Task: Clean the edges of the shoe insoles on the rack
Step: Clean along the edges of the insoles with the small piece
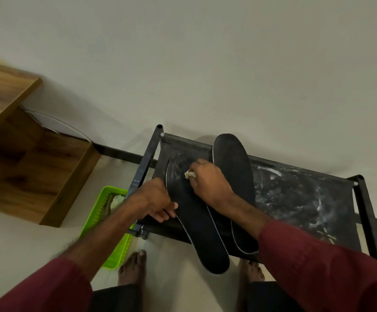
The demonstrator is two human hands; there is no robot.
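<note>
Head view: two flat, black, round-ended insoles with thin white rims lie on the rack, on its chalk-smeared fabric shelf. The right hand, grip clamped on a crumpled pale wad, presses it onto the left insole at the toe end. The left hand pinches that insole's outer edge. The right insole lies just beyond the right grip's knuckles. The left insole's heel overhangs the front rail.

Head view — close, down onto rack

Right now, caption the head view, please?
Right hand wipes an insole with a wad on the rack; left hand steadies it.
</note>
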